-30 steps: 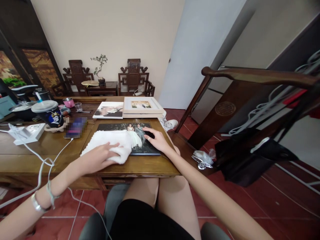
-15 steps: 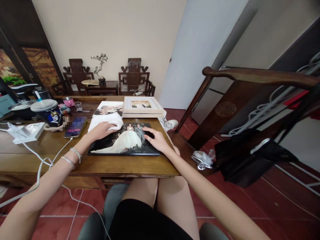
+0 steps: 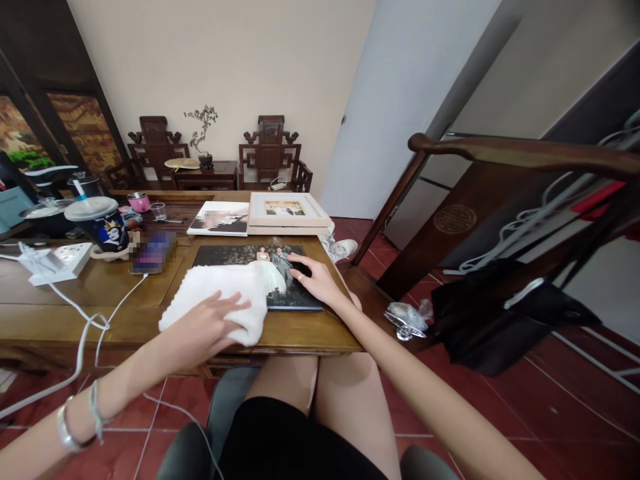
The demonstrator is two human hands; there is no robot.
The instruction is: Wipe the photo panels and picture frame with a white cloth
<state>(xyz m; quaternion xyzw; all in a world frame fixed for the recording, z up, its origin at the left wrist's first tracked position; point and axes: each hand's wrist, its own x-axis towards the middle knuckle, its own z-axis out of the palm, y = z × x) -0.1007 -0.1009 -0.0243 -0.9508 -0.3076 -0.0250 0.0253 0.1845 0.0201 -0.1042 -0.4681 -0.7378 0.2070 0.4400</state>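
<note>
A wedding photo album [image 3: 230, 254], dark with a couple in a white gown and grey suit, lies flat on the wooden table [image 3: 300, 333]. Over its left and lower part spreads a white towel [image 3: 205, 287], hiding that portion and hanging toward the table's front edge. My left hand [image 3: 217, 323] presses on the towel's near right part, its fingers on top and the thumb side by a fold. On the right side of the album rests my right hand [image 3: 315, 280], fingers stretched and apart, tips touching the picture; it holds nothing.
Behind the album are a white-edged photo book [image 3: 217, 219] and a boxed frame [image 3: 290, 210]. Leftward stand a phone [image 3: 153, 253], a lidded drink cup [image 3: 100, 223] and a white power strip [image 3: 63, 263] with cables. A wooden chair [image 3: 450, 200] stands at the right.
My left hand has moved down toward me with the towel, which was bunched near the album's top left and is now spread over its lower left. My right hand has stayed put.
</note>
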